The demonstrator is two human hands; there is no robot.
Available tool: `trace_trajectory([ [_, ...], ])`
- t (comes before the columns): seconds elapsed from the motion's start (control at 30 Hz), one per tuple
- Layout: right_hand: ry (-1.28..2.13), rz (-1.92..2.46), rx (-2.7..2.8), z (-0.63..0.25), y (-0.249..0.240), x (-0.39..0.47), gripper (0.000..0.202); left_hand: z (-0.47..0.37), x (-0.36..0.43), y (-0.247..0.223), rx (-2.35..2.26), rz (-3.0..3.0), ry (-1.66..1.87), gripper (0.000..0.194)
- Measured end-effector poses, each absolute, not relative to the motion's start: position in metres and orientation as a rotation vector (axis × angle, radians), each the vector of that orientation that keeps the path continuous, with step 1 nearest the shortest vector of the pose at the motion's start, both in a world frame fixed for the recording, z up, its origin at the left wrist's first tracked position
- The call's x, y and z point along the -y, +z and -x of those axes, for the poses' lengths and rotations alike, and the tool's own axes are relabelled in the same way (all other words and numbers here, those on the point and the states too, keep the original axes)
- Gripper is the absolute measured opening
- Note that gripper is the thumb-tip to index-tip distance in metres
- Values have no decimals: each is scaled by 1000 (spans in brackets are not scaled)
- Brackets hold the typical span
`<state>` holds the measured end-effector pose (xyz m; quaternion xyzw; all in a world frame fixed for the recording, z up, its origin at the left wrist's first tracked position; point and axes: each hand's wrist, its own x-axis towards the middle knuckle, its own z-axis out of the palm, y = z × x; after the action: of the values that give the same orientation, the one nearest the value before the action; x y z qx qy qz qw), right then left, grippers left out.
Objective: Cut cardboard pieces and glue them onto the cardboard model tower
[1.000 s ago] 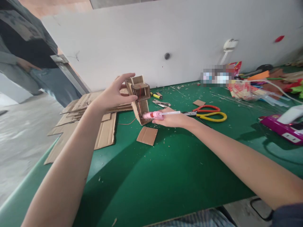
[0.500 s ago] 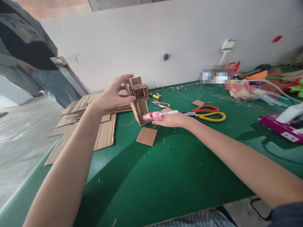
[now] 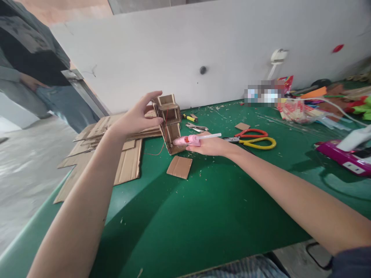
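Observation:
My left hand (image 3: 135,117) grips a small cardboard structure (image 3: 174,133) by its left side, thumb and fingers around its edge. The structure stands tilted on the table, with open box-like compartments and a thin red wire along it. In my right hand (image 3: 210,144) is a pink hot glue gun (image 3: 193,141), a clear glue stick jutting from its back. Its nozzle points into the lowest compartment; whether it touches the cardboard I cannot tell. A square piece of cardboard (image 3: 179,167) lies just in front of the structure.
Cardboard sheets (image 3: 127,166) are stacked at the left. Behind my right hand lie scissors (image 3: 257,141), pliers (image 3: 197,127) and a yellow-black tool (image 3: 189,118). A purple power strip (image 3: 344,156) and craft supplies (image 3: 301,110) occupy the right. A person (image 3: 34,65) stands at far left.
The cardboard structure has tilted or shifted very slightly to the left with my left hand. The glue gun stays at the lowest compartment, its angle slightly changed.

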<state>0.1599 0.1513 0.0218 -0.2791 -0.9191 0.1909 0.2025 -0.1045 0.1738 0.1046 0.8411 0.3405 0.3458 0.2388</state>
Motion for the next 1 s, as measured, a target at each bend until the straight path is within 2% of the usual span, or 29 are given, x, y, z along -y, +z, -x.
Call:
trace_trajectory([
  [0.43,631,1081,2518,-158,22,-153,42,101,-168,105,-971,-2257,969,77],
  [1.0,706,923,2527,-157,27,-151,42,95,-164,108,-920,-2255,938,80],
])
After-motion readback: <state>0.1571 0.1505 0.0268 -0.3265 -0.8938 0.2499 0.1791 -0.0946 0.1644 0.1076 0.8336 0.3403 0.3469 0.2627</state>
